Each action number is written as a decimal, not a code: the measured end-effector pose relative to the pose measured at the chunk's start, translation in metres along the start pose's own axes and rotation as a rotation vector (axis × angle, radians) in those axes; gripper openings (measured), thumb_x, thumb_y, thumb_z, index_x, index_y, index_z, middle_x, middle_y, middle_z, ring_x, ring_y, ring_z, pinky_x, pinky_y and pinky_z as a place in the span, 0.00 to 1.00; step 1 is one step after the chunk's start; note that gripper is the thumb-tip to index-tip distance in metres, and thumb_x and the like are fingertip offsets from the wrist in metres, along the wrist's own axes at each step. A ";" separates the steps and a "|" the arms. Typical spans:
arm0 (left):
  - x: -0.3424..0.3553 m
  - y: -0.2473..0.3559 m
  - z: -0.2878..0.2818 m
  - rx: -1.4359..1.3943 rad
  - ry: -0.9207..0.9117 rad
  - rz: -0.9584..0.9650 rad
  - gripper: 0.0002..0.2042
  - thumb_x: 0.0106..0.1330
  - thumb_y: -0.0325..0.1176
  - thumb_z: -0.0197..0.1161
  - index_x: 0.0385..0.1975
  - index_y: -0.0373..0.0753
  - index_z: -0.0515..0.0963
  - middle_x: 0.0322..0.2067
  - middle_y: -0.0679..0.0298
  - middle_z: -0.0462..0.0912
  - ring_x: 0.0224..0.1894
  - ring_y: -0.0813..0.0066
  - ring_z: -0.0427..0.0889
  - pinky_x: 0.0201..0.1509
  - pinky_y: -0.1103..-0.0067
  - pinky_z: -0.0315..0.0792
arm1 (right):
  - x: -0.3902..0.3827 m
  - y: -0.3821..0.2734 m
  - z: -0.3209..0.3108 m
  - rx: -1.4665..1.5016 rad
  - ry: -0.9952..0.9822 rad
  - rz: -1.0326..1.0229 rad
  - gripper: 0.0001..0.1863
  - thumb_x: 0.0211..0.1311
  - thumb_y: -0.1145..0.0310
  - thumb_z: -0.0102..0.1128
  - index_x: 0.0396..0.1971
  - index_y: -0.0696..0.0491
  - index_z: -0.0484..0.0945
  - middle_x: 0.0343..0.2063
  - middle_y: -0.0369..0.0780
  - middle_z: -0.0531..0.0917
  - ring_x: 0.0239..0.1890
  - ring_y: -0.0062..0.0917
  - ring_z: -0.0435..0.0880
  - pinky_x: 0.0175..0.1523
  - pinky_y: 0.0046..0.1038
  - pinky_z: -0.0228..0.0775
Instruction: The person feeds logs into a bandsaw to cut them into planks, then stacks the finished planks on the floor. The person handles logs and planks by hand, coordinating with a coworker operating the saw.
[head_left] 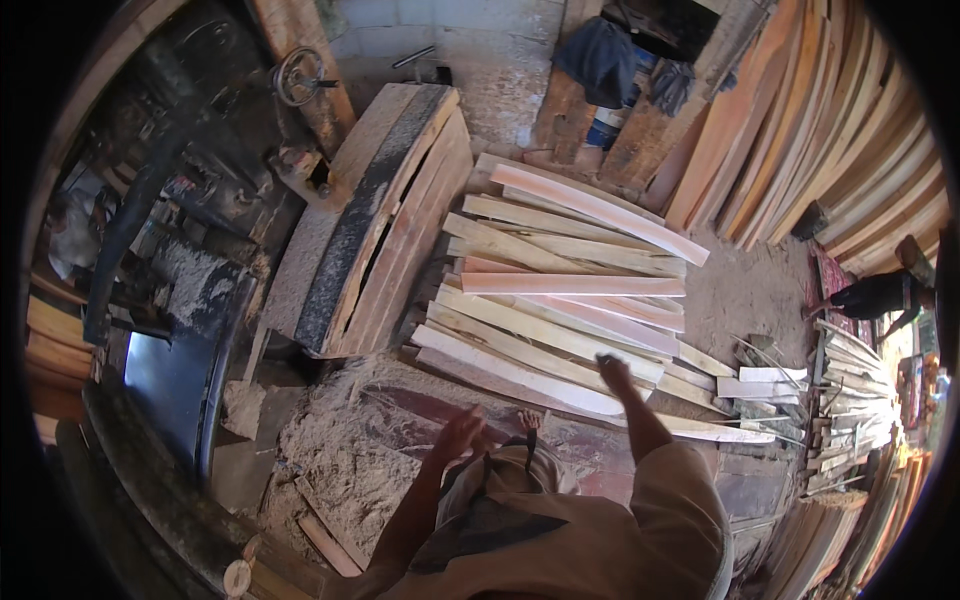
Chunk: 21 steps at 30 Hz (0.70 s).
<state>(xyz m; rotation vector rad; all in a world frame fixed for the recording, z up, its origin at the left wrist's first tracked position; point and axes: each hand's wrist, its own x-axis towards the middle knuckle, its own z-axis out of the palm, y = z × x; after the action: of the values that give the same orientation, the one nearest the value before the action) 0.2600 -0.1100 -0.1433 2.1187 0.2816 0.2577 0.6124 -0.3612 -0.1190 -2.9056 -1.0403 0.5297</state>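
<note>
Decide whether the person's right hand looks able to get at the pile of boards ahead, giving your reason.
Probably yes: the right hand appears over the near part of the pile of boards, with nothing visible blocking the way; whether it already touches one is unclear.

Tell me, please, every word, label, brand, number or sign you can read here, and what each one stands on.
There is no text that can be read.
Boards: no lettering can be made out.
Blue container: any print is too small and blurred to read.
Wooden beam: no lettering can be made out.
</note>
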 end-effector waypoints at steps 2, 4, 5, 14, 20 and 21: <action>-0.056 0.070 -0.067 -0.240 -0.304 -0.590 0.23 0.65 0.40 0.54 0.58 0.37 0.66 0.45 0.50 0.79 0.50 0.60 0.77 0.52 0.71 0.70 | -0.040 -0.048 0.109 0.100 -0.116 -0.305 0.19 0.66 0.53 0.41 0.35 0.49 0.79 0.35 0.42 0.82 0.35 0.36 0.81 0.39 0.41 0.71; -0.183 -0.005 -0.066 -0.103 -0.095 -0.906 0.24 0.65 0.42 0.56 0.58 0.39 0.65 0.42 0.51 0.81 0.37 0.66 0.82 0.38 0.76 0.74 | -0.046 -0.141 0.121 0.310 -0.426 -0.294 0.16 0.60 0.57 0.48 0.44 0.44 0.78 0.48 0.43 0.77 0.48 0.39 0.76 0.51 0.40 0.69; -0.264 -0.032 -0.064 -0.503 0.352 -1.164 0.23 0.65 0.41 0.57 0.58 0.41 0.66 0.36 0.55 0.83 0.31 0.75 0.81 0.29 0.80 0.72 | -0.045 -0.174 0.159 0.501 -0.333 -0.382 0.17 0.57 0.55 0.52 0.43 0.44 0.79 0.48 0.45 0.77 0.49 0.40 0.76 0.52 0.40 0.68; -0.379 -0.063 -0.233 -0.687 1.434 -1.190 0.20 0.66 0.36 0.54 0.58 0.43 0.65 0.25 0.68 0.75 0.19 0.84 0.70 0.18 0.86 0.61 | 0.086 -0.433 0.107 0.073 -0.585 -0.670 0.22 0.62 0.49 0.46 0.37 0.53 0.79 0.26 0.42 0.83 0.27 0.36 0.83 0.36 0.34 0.73; -0.266 -0.096 -0.391 -0.599 1.292 -1.016 0.34 0.61 0.53 0.57 0.65 0.46 0.56 0.43 0.56 0.79 0.40 0.68 0.79 0.38 0.74 0.73 | 0.171 -0.680 0.098 0.344 -0.579 -0.940 0.18 0.65 0.55 0.49 0.38 0.56 0.77 0.28 0.38 0.82 0.27 0.19 0.81 0.31 0.23 0.72; -0.261 -0.099 -0.416 -0.552 1.284 -1.018 0.36 0.61 0.55 0.56 0.66 0.46 0.53 0.46 0.53 0.78 0.43 0.65 0.79 0.40 0.73 0.74 | 0.156 -0.723 0.079 0.508 -0.720 -0.906 0.19 0.65 0.53 0.50 0.41 0.55 0.76 0.30 0.37 0.82 0.28 0.18 0.80 0.31 0.22 0.71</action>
<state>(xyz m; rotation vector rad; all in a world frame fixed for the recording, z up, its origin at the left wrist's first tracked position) -0.1193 0.1958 -0.0264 0.8119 1.7055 0.9024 0.2554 0.2900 -0.1537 -1.5505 -1.7555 1.4812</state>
